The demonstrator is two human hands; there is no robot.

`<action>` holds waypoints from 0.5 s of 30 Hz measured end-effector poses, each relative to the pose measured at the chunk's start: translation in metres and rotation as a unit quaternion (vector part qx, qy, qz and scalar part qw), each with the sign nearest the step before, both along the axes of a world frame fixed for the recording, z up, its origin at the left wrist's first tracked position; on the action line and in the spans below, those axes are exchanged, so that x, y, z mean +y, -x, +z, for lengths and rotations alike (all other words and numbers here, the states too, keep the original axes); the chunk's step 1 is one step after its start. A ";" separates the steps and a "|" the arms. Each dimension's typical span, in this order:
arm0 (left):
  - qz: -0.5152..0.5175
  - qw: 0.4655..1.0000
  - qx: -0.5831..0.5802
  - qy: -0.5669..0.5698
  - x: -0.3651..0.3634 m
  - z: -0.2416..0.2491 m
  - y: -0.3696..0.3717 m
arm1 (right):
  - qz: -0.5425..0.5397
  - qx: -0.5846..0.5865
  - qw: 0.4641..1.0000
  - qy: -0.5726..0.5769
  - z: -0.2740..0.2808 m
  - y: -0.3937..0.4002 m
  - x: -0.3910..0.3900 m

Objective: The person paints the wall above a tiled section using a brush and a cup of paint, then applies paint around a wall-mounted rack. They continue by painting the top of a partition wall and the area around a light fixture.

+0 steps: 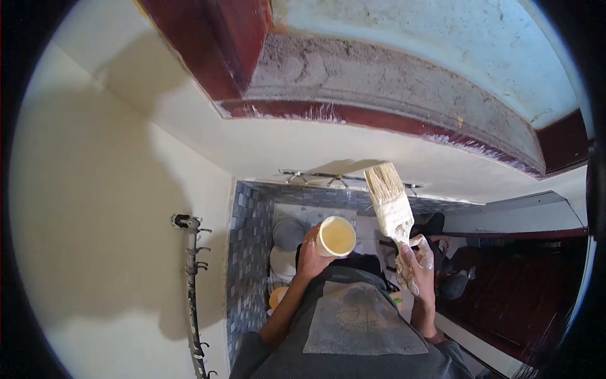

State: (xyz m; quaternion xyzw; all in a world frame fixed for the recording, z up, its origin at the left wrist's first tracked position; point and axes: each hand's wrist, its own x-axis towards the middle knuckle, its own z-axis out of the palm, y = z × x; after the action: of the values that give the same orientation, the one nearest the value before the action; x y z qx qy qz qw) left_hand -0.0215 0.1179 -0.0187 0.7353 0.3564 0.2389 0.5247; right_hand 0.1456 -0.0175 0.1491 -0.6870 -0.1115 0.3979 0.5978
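Note:
My left hand (308, 254) is closed round the side of a small cup (337, 236) with cream-coloured paint in it. In my right hand (420, 271) is a wide paintbrush (392, 211), gripped by its paint-caked handle. Its pale bristles point up and away from me, towards the cream wall (271, 142). Paint is smeared on the fingers of my right hand. Brush and cup are apart, the brush being higher and to the right.
Above is a dark red frame (353, 115) with a dusty ledge (391, 76). A hook rail (334, 177) crosses the wall ahead, and a black pipe with hooks (191, 278) runs down the left wall. Below lie a grey bucket (289, 234) and a dark red panel (505, 290).

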 end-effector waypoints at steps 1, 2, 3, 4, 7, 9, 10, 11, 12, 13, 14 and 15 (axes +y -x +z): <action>-0.012 1.000 0.010 -0.008 0.002 -0.003 0.001 | 0.002 -0.006 1.000 0.009 0.004 0.000 0.002; -0.016 1.000 -0.008 -0.012 0.002 -0.004 0.003 | 0.018 -0.020 1.000 0.014 0.006 -0.002 0.004; -0.019 0.999 -0.024 -0.014 0.004 0.003 0.005 | 0.034 -0.034 0.999 0.020 0.007 -0.004 0.006; -0.024 0.999 -0.040 -0.013 0.006 0.008 0.005 | 0.049 -0.046 0.997 0.029 0.009 -0.006 0.006; -0.003 1.000 -0.025 -0.009 0.010 0.019 0.009 | 0.120 -0.065 0.985 0.101 0.023 -0.011 0.008; 0.002 1.000 -0.021 -0.004 0.014 0.015 0.010 | 0.183 -0.111 0.969 0.121 0.017 -0.019 0.003; -0.002 1.000 -0.022 -0.016 0.017 0.008 0.010 | 0.204 -0.129 0.963 0.121 0.016 -0.022 0.001; -0.004 0.999 -0.023 -0.028 0.021 0.014 0.008 | 0.226 -0.146 0.956 0.121 0.017 -0.025 0.000; -0.013 0.999 -0.031 -0.021 0.024 0.022 0.007 | 0.248 -0.164 0.947 0.120 0.016 -0.028 -0.002; -0.021 0.999 -0.040 -0.016 0.028 0.032 0.005 | 0.268 -0.155 0.942 0.134 0.016 -0.033 -0.005; -0.027 0.998 -0.049 -0.010 0.033 0.042 0.002 | 0.293 -0.170 0.932 0.130 0.017 -0.036 -0.006; -0.022 0.997 -0.047 -0.058 0.035 0.038 0.000 | 0.319 -0.185 0.921 0.126 0.021 -0.040 -0.006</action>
State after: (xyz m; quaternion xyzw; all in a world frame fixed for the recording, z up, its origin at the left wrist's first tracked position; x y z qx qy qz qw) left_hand -0.0214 0.1527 0.0193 0.7603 0.3008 0.2817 0.5022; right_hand 0.1852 -0.0236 0.1696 -0.7461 -0.3818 0.4441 0.3167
